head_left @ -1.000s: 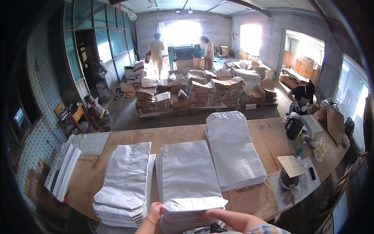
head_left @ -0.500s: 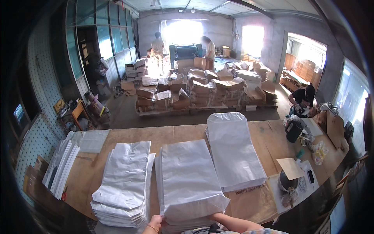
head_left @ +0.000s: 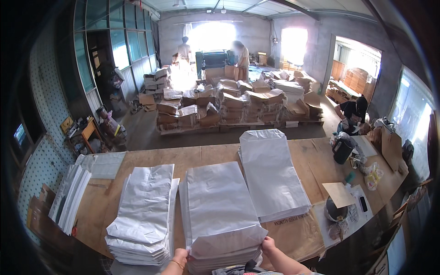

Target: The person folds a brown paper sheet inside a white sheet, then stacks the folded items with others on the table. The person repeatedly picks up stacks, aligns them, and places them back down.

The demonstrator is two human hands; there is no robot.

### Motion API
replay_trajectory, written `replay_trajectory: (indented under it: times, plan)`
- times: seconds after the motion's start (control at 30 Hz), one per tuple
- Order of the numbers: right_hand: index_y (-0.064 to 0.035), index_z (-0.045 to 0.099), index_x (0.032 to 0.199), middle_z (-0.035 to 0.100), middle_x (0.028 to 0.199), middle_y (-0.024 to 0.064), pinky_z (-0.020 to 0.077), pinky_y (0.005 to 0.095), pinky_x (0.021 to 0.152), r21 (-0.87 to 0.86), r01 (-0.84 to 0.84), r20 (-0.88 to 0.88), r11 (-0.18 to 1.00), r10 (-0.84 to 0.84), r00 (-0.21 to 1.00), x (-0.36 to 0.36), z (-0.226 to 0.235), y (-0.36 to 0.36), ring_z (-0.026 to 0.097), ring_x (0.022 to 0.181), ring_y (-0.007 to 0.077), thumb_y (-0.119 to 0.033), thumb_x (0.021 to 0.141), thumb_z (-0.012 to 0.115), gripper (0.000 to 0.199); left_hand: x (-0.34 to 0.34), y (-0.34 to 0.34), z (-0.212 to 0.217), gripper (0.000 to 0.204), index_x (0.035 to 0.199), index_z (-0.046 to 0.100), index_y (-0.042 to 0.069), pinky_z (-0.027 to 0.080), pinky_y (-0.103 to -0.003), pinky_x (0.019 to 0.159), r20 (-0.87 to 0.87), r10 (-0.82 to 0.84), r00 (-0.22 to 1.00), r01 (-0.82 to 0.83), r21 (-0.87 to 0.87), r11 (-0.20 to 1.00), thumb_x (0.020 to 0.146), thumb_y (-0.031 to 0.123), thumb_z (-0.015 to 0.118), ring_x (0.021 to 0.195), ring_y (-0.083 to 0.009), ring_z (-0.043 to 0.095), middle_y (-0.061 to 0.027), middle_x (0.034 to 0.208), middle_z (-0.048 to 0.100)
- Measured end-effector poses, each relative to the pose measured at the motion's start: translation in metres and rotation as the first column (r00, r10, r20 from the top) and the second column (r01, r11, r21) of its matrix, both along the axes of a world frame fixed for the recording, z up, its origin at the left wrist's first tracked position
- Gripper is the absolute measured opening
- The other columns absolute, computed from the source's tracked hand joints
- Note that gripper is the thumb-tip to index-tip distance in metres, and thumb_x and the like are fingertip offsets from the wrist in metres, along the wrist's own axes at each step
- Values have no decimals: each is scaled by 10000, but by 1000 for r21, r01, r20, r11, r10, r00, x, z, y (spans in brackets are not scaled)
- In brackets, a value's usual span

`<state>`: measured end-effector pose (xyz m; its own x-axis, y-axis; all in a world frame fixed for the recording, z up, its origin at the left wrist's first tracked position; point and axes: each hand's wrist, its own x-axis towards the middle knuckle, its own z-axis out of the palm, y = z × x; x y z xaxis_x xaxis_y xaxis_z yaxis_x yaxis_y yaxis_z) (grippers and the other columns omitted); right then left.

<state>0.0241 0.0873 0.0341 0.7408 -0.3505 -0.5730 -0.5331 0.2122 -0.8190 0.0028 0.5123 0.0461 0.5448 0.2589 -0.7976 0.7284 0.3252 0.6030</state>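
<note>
A stack of white paper sacks point(head_left: 223, 197) lies in front of me, its folded ends toward me. My left hand point(head_left: 181, 255) is closed on the near left corner of this stack. At its near right corner my right hand point(head_left: 268, 245) pinches the edge, the thumb on the outside. How many sacks each hand holds is hidden. To the left lies another stack of white sacks point(head_left: 145, 201), its near end showing several folded layers. A third stack of white sacks point(head_left: 274, 176) lies farther off to the right.
The wooden table point(head_left: 316, 160) also bears a black jug point(head_left: 343, 150), a dark pot point(head_left: 337, 211) under a tan sheet, a phone point(head_left: 363, 204) and folded white bundles point(head_left: 71, 197). Beyond stand piles of brown sacks point(head_left: 229, 105). One person point(head_left: 355, 114) sits at the right; two others stand behind.
My right hand has come out from under the stack's near end to its right corner. The left hand stays at the left corner. The view has shifted slightly.
</note>
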Motion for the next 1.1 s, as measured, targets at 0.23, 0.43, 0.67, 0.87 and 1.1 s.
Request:
replay_trajectory:
  times: [0.23,0.43,0.67,0.87,1.1]
  plan:
    - [-10,592,907,617,672,106,477,341,569,-584,67,277,809,122,953,-21,134,35,607,627,243,-162,843,526,178,42,10,26,93,764,583,-33,514,-378,442,131,77,988,-61,-125,990,799,21,517,529,-249,582,-110,658,566]
    - [-92,456,1242,501,1203,196,405,378,906,-509,-857,-289,-76,953,88,-17,143,83,497,1100,313,-498,707,631,694,113,-5,79,185,874,546,26,388,-187,333,-46,70,997,-80,-291,953,726,-19,445,416,-116,454,-55,627,538]
    - [-70,149,1398,187,1426,195,157,383,1085,-487,-728,-305,-483,875,-376,23,72,109,173,1324,319,-590,655,630,1027,75,-4,92,176,986,503,46,420,-249,395,212,-44,976,86,-196,977,815,62,462,480,-146,500,-47,612,498]
    - [-101,217,1385,324,1351,180,235,385,1037,-195,-823,-377,-534,815,-439,32,22,95,299,1250,291,-481,742,592,836,9,-16,87,158,939,489,12,465,-297,461,396,164,903,-154,-57,986,783,31,506,546,-177,548,-79,688,527]
    - [-50,594,1005,619,833,92,446,363,681,-412,-859,-166,-304,952,-257,91,82,119,545,745,191,-202,757,552,294,-11,9,57,387,1082,495,47,479,-317,622,340,-113,934,65,149,987,770,196,670,806,-176,570,-71,948,583]
